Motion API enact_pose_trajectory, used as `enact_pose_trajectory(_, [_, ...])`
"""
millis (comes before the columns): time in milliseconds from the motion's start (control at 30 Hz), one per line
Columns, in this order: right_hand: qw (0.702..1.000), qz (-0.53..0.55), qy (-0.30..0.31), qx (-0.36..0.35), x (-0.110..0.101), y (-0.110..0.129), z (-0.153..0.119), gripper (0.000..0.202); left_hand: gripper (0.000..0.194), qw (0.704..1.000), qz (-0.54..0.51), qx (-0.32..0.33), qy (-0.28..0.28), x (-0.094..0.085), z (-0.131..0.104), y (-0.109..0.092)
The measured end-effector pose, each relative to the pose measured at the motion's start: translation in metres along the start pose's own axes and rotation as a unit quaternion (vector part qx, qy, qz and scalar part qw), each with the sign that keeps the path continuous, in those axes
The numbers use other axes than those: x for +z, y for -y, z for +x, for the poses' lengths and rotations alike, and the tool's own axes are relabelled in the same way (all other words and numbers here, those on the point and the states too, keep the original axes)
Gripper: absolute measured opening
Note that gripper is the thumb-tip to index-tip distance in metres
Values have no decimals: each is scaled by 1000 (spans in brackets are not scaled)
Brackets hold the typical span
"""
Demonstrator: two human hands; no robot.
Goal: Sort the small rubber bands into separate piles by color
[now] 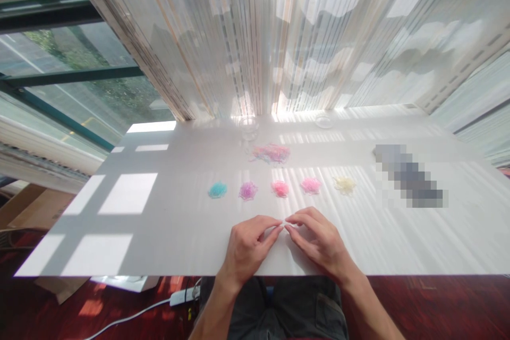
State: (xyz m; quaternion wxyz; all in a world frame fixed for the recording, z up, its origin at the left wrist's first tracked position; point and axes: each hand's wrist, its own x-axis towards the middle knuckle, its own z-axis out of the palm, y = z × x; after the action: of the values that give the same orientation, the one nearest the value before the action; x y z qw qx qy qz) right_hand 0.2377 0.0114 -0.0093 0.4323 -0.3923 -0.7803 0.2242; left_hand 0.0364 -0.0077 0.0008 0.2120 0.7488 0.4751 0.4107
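My left hand [254, 241] and my right hand [319, 236] meet fingertip to fingertip low over the white table [179, 234]. Thumb and forefinger are pinched on each side; whatever sits between them is too small to make out. Just beyond my hands lies a row of small piles of thin, loop-like strands, perhaps rubber bands: a teal pile [218, 189], a purple pile [248, 190], a coral-pink pile [280, 188], a light pink pile [311, 186] and a pale yellow pile [345, 185]. Farther back spreads a mixed-colour heap [272, 153] of similar strands.
A clear round container [249, 124] and a clear shallow dish or lid [323, 121] stand near the table's back edge, before a striped curtain [255, 37]. At the right lies a pixelated dark object [410, 175]. A power strip [184, 296] rests below the front edge.
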Motion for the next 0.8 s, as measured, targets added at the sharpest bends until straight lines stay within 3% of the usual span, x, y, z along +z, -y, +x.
enact_pose_trajectory(400, [1000, 12, 12, -2, -2, 2, 1, 15, 4, 1000, 1, -16, -14, 1, -1, 1])
enact_pose_trajectory(633, [1000, 20, 17, 2, -3, 4, 2, 16, 15, 1000, -9, -7, 16, 0, 1, 1])
enact_pose_trajectory(800, [999, 25, 23, 4, -4, 3, 1, 17, 12, 999, -30, -9, 21, 0, 2, -1])
